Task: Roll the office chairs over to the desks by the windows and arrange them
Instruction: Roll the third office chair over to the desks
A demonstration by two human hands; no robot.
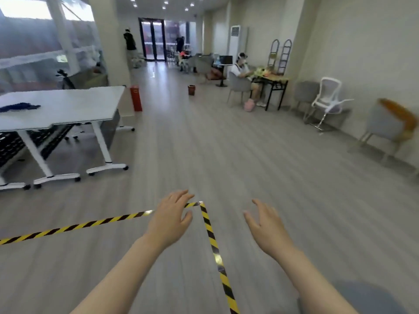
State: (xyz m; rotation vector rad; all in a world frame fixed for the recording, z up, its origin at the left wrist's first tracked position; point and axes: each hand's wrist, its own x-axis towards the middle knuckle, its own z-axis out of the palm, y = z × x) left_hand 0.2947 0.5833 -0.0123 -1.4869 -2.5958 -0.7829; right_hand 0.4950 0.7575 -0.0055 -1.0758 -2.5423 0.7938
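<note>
My left hand point(170, 219) and my right hand point(265, 225) are stretched out in front of me over the grey wood floor, fingers relaxed and holding nothing. A white-framed office chair point(326, 103) with a grey seat stands by the right wall, far ahead of my hands. White desks on castors point(68, 107) stand at the left beside the large windows point(34, 46). A dark blue cloth point(19, 107) lies on the near desk.
Yellow-black hazard tape point(209, 230) marks a corner on the floor under my hands. A grey armchair point(385, 128) with an orange cushion stands at the right. A person sits at a small table point(269, 79). A red bin point(136, 98) and a small brown bin point(191, 89) stand ahead.
</note>
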